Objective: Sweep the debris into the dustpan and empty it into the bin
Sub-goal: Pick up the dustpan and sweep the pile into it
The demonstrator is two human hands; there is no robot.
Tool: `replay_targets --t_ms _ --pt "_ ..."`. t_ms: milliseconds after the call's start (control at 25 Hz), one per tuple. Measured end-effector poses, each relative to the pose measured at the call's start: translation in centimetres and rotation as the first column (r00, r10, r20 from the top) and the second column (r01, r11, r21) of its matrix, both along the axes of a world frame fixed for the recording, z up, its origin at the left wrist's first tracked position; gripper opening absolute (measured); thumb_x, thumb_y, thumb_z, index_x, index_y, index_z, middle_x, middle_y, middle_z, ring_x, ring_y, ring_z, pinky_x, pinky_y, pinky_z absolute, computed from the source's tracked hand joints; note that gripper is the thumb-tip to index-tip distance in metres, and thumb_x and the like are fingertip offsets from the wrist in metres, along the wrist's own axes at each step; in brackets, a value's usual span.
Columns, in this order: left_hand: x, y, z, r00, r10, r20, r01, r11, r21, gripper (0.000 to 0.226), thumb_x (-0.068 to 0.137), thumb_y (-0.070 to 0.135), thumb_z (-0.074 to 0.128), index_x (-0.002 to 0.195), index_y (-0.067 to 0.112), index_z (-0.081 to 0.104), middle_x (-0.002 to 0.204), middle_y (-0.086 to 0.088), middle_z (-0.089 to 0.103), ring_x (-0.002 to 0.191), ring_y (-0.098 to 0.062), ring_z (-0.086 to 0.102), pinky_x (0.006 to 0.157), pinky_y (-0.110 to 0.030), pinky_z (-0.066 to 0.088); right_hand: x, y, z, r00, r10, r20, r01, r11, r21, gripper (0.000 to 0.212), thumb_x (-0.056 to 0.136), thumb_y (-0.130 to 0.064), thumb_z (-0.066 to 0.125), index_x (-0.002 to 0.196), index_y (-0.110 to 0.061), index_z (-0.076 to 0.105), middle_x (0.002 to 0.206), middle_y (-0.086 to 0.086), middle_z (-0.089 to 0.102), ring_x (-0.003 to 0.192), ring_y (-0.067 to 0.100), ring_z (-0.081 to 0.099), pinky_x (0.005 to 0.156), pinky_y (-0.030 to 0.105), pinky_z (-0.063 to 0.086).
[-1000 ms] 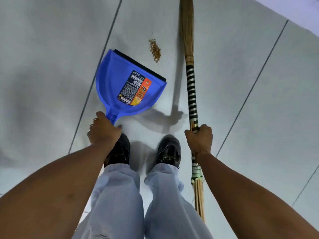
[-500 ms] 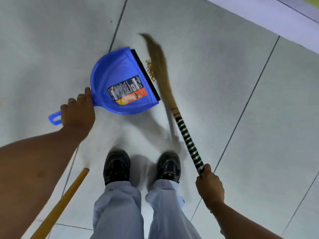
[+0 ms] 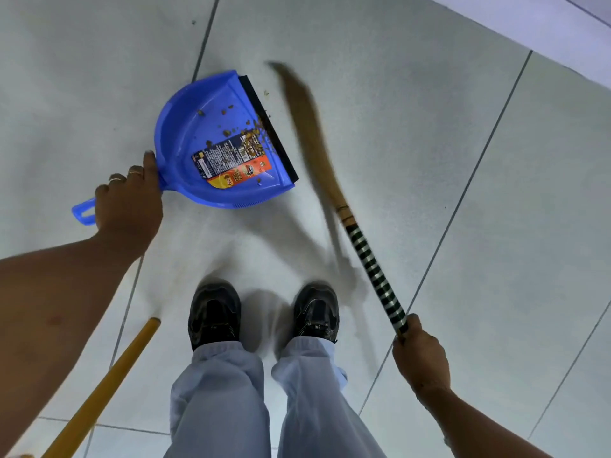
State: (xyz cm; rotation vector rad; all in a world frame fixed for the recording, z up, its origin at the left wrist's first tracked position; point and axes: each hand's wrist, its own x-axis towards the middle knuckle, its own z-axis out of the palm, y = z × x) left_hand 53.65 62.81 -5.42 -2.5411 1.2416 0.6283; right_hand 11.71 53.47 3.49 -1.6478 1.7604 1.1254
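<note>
A blue dustpan [image 3: 198, 133] lies on the tiled floor, its black rubber lip facing right. My left hand [image 3: 129, 200] grips its handle. Brown debris [image 3: 254, 140] lies scattered inside the pan, most of it just behind the lip; one crumb [image 3: 266, 93] remains on the floor beside the lip. My right hand [image 3: 420, 355] is closed on the striped handle of a grass broom [image 3: 373, 276]. The blurred broom bristles [image 3: 307, 127] sit just right of the pan's lip.
A yellow wooden stick [image 3: 109, 385] slants across the lower left floor. My two black shoes [image 3: 215, 312] stand just below the dustpan. A pale wall base [image 3: 545, 24] runs along the upper right. No bin is in view.
The broom has swept the debris pile from the floor into the dustpan. The bristles now stand a little away from the lip. My left hand keeps the pan in place.
</note>
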Motion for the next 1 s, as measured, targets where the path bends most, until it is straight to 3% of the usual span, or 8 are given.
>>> replay_targets --t_ms 120,320,440,520,720,920,1000 --pt "0.0 0.0 0.1 1.000 -0.003 0.004 0.003 1.000 -0.004 0.055 0.088 -0.002 0.049 0.138 -0.007 0.028 0.095 -0.041 0.054 0.078 -0.054 0.054 0.066 -0.058 0.044 -0.4 1.1 1.1 0.993 0.109 0.040 -0.111 0.993 0.037 0.021 0.092 -0.015 0.044 0.112 -0.012 0.047 0.077 0.011 0.066 0.064 0.031 0.051 0.056 0.028 0.036" --pt "0.0 0.1 0.2 1.000 -0.016 0.002 0.016 1.000 -0.011 0.054 0.088 -0.001 0.047 0.138 -0.007 0.027 0.098 -0.040 0.055 0.080 -0.054 0.054 0.067 -0.058 0.044 1.2 1.5 -0.5 0.990 -0.128 0.063 0.130 0.991 -0.026 0.011 0.088 -0.007 0.044 0.095 -0.013 0.039 0.073 0.009 0.056 0.065 0.030 0.050 0.059 0.030 0.040" --pt "-0.1 0.1 0.1 1.000 -0.007 0.007 0.007 1.000 0.015 0.056 0.089 0.000 0.046 0.140 -0.004 0.024 0.103 -0.037 0.055 0.085 -0.053 0.054 0.071 -0.058 0.045 1.7 2.5 -0.7 0.993 -0.037 0.111 0.032 0.999 0.044 0.014 0.088 -0.008 0.044 0.090 -0.016 0.033 0.071 0.008 0.054 0.063 0.030 0.049 0.058 0.031 0.041" --pt "-0.3 0.0 0.4 1.000 -0.006 0.010 0.005 0.999 0.035 0.057 0.090 0.000 0.046 0.141 -0.003 0.022 0.105 -0.034 0.056 0.087 -0.051 0.054 0.073 -0.057 0.045 1.6 3.3 0.0 0.989 -0.001 0.151 -0.004 1.000 0.031 0.009 0.088 -0.009 0.046 0.092 -0.013 0.039 0.069 0.006 0.055 0.061 0.029 0.049 0.057 0.030 0.040" --pt "-0.8 0.1 0.5 0.999 0.015 0.032 -0.016 0.999 0.045 0.057 0.090 0.002 0.047 0.142 -0.002 0.024 0.107 -0.031 0.057 0.088 -0.049 0.055 0.074 -0.054 0.046 3.0 2.5 -0.8 0.970 -0.205 0.133 0.211 0.977 -0.036 0.014 0.088 -0.007 0.046 0.095 -0.015 0.038 0.073 0.008 0.055 0.067 0.031 0.050 0.061 0.031 0.040" --pt "-0.9 -0.1 0.5 0.998 0.030 0.048 -0.032 0.999 0.044 0.052 0.089 0.000 0.047 0.138 -0.004 0.029 0.106 -0.032 0.057 0.087 -0.049 0.055 0.073 -0.052 0.045 1.9 3.8 0.4 0.990 -0.043 0.135 0.034 0.997 0.071 0.016 0.089 -0.011 0.045 0.090 -0.019 0.032 0.070 0.004 0.053 0.063 0.028 0.049 0.056 0.028 0.037" --pt "-1.6 -0.5 1.4 0.995 0.088 0.035 -0.090 0.995 0.042 0.042 0.088 -0.001 0.047 0.128 -0.006 0.037 0.105 -0.031 0.055 0.088 -0.049 0.054 0.075 -0.053 0.044 1.5 4.3 1.8 0.983 -0.083 0.165 0.077 0.996 0.040 0.014 0.089 -0.009 0.046 0.090 -0.017 0.035 0.066 0.005 0.054 0.060 0.028 0.048 0.055 0.029 0.037"
